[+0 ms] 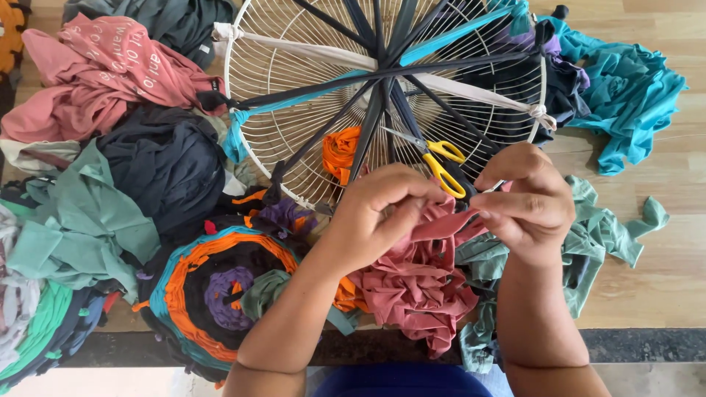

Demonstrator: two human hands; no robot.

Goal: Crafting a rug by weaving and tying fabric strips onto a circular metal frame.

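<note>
Matt red cloth strip (419, 272), white wire grille (294, 73)

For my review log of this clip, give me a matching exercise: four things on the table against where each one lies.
Things:
1. scissors
2. dusty-red cloth strip
3. round woven mat
4. teal cloth heap

Places:
A. far right of the table
B. held between left hand and right hand
C. on the wire fan guard
D. near table edge, left of the forearms

Pairs: 1-C, 2-B, 3-D, 4-A
</note>
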